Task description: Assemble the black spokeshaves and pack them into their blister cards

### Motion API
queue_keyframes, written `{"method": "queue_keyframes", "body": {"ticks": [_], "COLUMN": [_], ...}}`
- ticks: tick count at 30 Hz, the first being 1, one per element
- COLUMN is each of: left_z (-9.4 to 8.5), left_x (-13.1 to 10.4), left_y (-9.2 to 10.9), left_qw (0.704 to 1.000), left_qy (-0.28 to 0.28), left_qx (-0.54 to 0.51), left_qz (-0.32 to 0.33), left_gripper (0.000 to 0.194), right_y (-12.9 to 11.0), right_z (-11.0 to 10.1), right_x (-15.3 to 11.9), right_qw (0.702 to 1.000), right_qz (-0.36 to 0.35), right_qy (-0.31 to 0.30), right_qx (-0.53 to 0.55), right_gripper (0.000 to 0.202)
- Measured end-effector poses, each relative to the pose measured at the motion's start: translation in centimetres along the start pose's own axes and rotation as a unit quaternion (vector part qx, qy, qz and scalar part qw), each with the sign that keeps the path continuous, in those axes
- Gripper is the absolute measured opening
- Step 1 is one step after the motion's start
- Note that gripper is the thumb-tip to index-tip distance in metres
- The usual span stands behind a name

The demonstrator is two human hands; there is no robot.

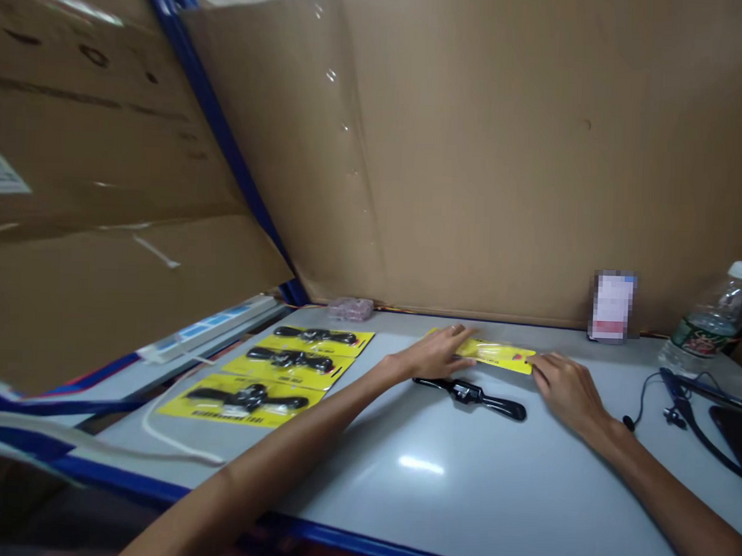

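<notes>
A yellow blister card (pixel 496 354) with a clear plastic front lies near the back of the table, and no tool shows in its visible part. My left hand (pixel 438 353) is over its left end, fingers on top and thumb at the near edge. At the right end, the fingertips of my right hand (pixel 567 389) pinch the corner. Just in front of the card, a loose black spokeshave (pixel 467 393) rests on the tabletop, touched by neither hand. Packed spokeshaves on yellow cards (pixel 244 415) form a column to the left of my left forearm.
Cardboard walls (pixel 503 153) enclose the grey table (pixel 400 490). A phone (pixel 612 307) leans at the back, with a water bottle (pixel 703 330) farther right. Cables and a headset (pixel 677 402) lie at right. A power strip (pixel 214 329) and white cable (pixel 176 441) are at left.
</notes>
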State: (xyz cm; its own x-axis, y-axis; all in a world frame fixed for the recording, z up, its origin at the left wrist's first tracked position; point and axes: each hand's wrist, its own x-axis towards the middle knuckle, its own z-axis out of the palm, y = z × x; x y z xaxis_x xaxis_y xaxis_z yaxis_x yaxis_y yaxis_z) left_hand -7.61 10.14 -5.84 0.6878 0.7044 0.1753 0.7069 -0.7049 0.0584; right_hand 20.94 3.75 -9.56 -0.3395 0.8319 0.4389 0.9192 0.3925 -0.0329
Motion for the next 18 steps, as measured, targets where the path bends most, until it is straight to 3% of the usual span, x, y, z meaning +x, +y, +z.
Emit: {"method": "queue_keyframes", "body": {"ticks": [3,7,12,18], "left_z": [0.2,0.2,0.3,0.6], "left_x": [0.9,2.3,3.6,2.5], "left_y": [0.0,-0.6,-1.4,-1.9], "left_qw": [0.998,0.997,0.997,0.995], "left_qy": [-0.038,-0.048,-0.051,-0.04], "left_qx": [-0.025,-0.021,0.02,0.081], "left_qz": [0.048,0.055,0.056,0.042], "left_gripper": [0.076,0.064,0.065,0.061], "right_y": [-0.4,0.0,1.0,1.5], "right_z": [0.3,0.7,1.5,2.5], "right_x": [0.2,0.2,0.1,0.1], "right_qw": [0.999,0.999,0.999,0.998], "right_qz": [0.033,0.042,0.018,0.014], "right_qy": [0.008,0.022,0.041,0.064], "right_qx": [-0.005,0.007,0.002,-0.002], "right_gripper": [0.017,0.02,0.029,0.041]}}
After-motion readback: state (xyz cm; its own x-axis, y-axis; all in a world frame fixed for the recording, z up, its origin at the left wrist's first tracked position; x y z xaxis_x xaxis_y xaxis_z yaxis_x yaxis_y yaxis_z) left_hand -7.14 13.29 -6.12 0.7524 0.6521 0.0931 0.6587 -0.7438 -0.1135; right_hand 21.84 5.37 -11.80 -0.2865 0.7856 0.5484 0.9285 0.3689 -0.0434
